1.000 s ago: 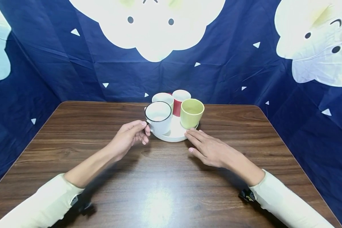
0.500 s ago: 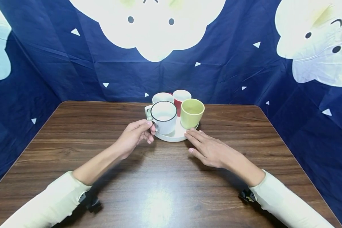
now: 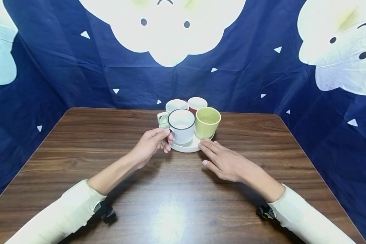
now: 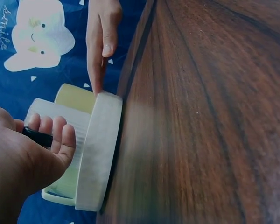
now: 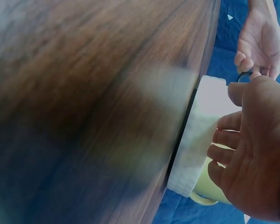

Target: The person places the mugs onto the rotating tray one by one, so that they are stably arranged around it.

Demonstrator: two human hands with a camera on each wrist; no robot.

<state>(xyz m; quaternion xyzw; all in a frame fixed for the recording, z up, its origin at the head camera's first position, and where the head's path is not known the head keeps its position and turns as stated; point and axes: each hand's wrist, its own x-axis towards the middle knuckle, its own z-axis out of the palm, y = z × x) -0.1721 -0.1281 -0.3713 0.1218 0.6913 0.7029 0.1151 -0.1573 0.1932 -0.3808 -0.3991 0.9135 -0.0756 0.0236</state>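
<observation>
My left hand (image 3: 150, 145) grips the dark handle (image 4: 37, 136) of a white mug (image 3: 181, 130) with a black rim. The mug stands upright at the front left of a round white tray (image 3: 186, 148); whether its base touches the tray I cannot tell. My right hand (image 3: 227, 162) lies with fingers stretched out, its fingertips on the tray's front right rim. Behind those fingertips stands a yellow-green mug (image 3: 207, 123). A pale green mug (image 3: 170, 105) and a red mug with a white inside (image 3: 197, 102) stand at the back, partly hidden by the white one.
The tray sits near the far edge of a dark wooden table (image 3: 109, 128). Behind it hangs a blue cloth (image 3: 134, 81) with white cloud faces. Each sleeve has a small black device (image 3: 109, 215) at the wrist.
My left hand has moved the white mug to the right, over the tray, uncovering the pale green mug's handle and covering more of the red mug. My right hand has stayed at the tray's rim.
</observation>
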